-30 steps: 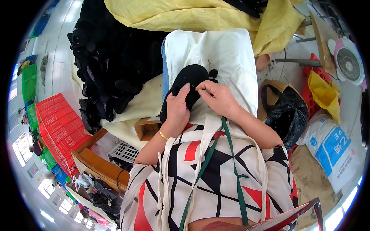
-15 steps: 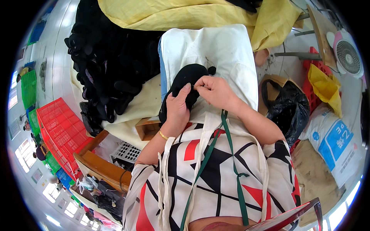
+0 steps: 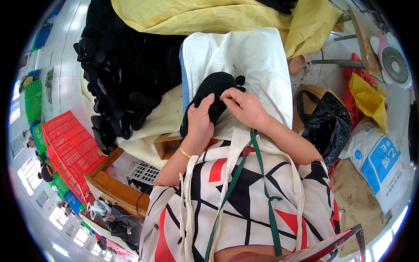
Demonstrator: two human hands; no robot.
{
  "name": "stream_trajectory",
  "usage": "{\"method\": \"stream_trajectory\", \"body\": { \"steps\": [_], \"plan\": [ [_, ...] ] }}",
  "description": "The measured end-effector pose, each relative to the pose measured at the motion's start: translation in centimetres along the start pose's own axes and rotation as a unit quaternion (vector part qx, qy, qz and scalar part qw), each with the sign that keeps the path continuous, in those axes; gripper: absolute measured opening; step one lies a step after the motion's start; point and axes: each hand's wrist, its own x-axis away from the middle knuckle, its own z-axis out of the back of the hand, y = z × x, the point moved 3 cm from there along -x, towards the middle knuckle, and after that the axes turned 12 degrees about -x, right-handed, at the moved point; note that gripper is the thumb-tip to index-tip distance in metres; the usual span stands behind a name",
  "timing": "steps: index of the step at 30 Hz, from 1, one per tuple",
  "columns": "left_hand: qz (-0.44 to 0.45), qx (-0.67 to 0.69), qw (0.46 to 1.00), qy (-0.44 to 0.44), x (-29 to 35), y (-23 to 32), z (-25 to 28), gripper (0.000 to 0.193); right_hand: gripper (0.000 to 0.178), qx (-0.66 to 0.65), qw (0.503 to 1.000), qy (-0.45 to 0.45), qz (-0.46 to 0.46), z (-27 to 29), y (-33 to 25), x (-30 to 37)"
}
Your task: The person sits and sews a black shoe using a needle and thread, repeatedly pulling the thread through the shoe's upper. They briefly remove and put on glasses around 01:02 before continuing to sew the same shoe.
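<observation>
On the white cloth (image 3: 235,50) over my lap lies a black soft fabric piece (image 3: 216,81), long and rounded at its far end. A small black round bit (image 3: 240,80) shows beside it. My left hand (image 3: 200,118) grips the black piece from its left side, thumb on top and the other fingers mostly hidden. Over its right edge, my right hand (image 3: 245,105) is closed in a pinch, thumb and index finger together. Whatever is in that pinch is too small to make out.
A big heap of similar black pieces (image 3: 135,56) lies at the left. Yellow sheeting (image 3: 161,17) spans the far side. A red crate (image 3: 72,150) and a wooden drawer edge (image 3: 115,190) stand left; a black plastic bag (image 3: 327,124) and a fan (image 3: 394,63) are at right.
My right hand has shifted slightly, its fingers less tightly curled near the black piece's edge. My left hand keeps its grip, almost unmoved.
</observation>
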Motion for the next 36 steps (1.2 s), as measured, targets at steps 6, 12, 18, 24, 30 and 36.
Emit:
{"method": "stream_trajectory", "body": {
  "steps": [6, 12, 18, 24, 30, 36],
  "plan": [
    [0.025, 0.003, 1.0, 0.01, -0.2, 0.2, 0.3, 0.022, 0.012, 0.027, 0.999, 0.007, 0.03, -0.3, 0.5, 0.1],
    [0.019, 0.007, 1.0, 0.007, -0.5, -0.4, 0.6, 0.018, 0.011, 0.047, 0.998, 0.032, 0.018, -1.1, 0.1, -0.1],
    [-0.029, -0.02, 0.998, -0.048, 0.0, -1.3, 0.1, 0.018, 0.014, -0.036, 0.995, -0.015, -0.09, -0.5, -1.0, -2.2],
    [-0.04, -0.092, 0.994, -0.044, 0.6, -1.5, -0.2, 0.02, 0.011, 0.188, 0.977, -0.008, 0.103, 0.5, -3.6, -2.2],
    [-0.107, -0.274, 0.955, -0.037, 0.7, -1.0, -0.7, 0.019, 0.011, 0.071, 0.98, 0.121, 0.138, 1.2, -2.0, -2.4],
    [-0.314, -0.596, 0.723, -0.152, -1.9, 5.2, -3.2, 0.033, 0.018, -0.423, 0.899, 0.098, -0.065, 6.0, -3.4, -1.2]
  ]
}}
